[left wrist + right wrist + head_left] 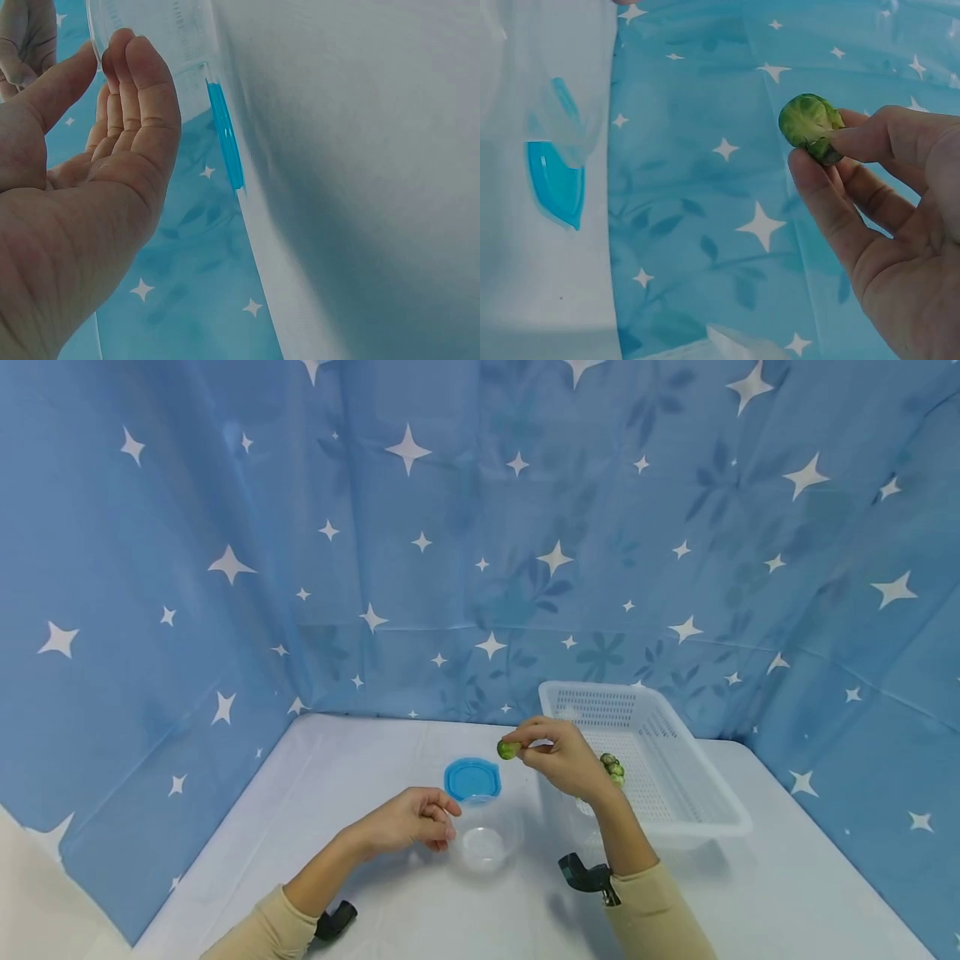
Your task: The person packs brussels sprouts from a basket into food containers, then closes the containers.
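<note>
The left hand [416, 818] sits beside a clear bowl, its fingers loosely bent and the thumb tip apart from the index tip; whether they touch the wall, I cannot tell. A blue lid [471, 779], rounded with a small tab, lies on the white table [352, 768] just beyond the bowl. The bowl [482, 843] stands upright, round and see-through, its flat base showing through the smooth wall. Next comes a Brussels sprout [507, 749], a small round ball of layered green leaves with pale veins, held in the air above the table between bowl and basket. The right hand [553, 752] pinches it between thumb and fingertips. At the right, a white plastic basket [675, 789], rectangular with rounded corners and slotted walls, holds more sprouts [612, 767] clustered inside, partly hidden by the right forearm.
</note>
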